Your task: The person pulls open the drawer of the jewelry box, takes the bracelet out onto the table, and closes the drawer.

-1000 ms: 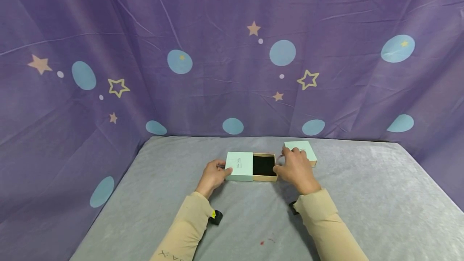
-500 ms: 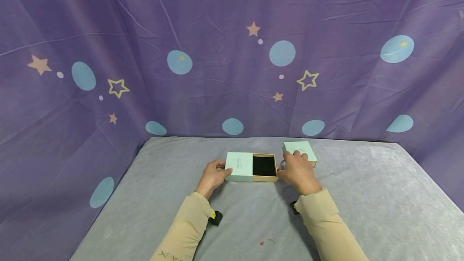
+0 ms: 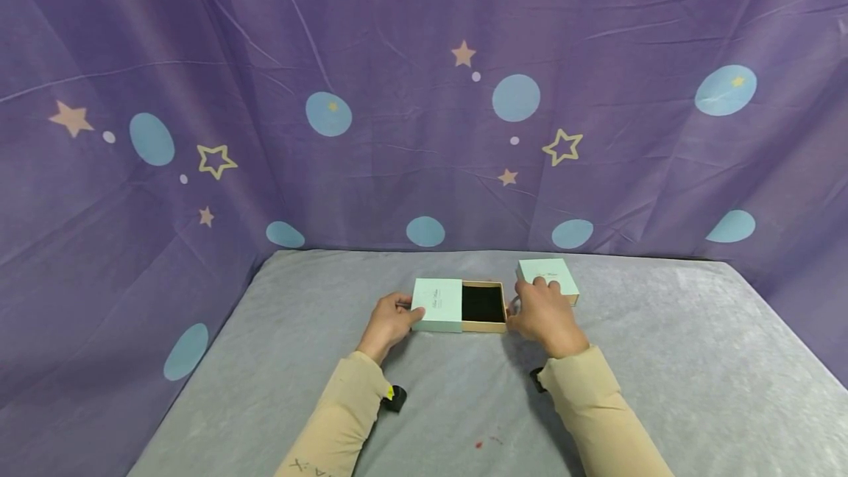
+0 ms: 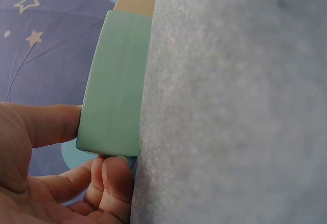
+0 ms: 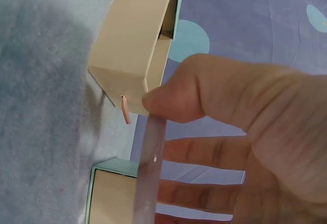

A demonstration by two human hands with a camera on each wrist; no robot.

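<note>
A mint-green box [image 3: 437, 300] lies on the grey cloth, its cream drawer [image 3: 485, 327] pulled out to the right and showing a black lining. At the sleeve's left end is my left hand [image 3: 386, 324]; its thumb rests on the top while curled fingers [image 4: 116, 178] hold the end face. My right hand [image 3: 545, 319] is just right of the drawer's outer end. Between its thumb and fingers it pinches a pale, translucent lavender bangle [image 5: 148, 175], seen edge-on in the right wrist view. A small tan pull tab [image 5: 125, 110] hangs from the drawer front.
Behind my right hand stands a second mint-green box [image 3: 562, 276], partly covered by the fingers. Grey cloth [image 3: 298, 330] covers the table. A purple curtain [image 3: 397, 153] with stars and blue spots rises along the back and left.
My right thumb has drawn back slightly to the right, off the drawer's end, with the bangle in hand. The left hand and the drawer box stay in place.
</note>
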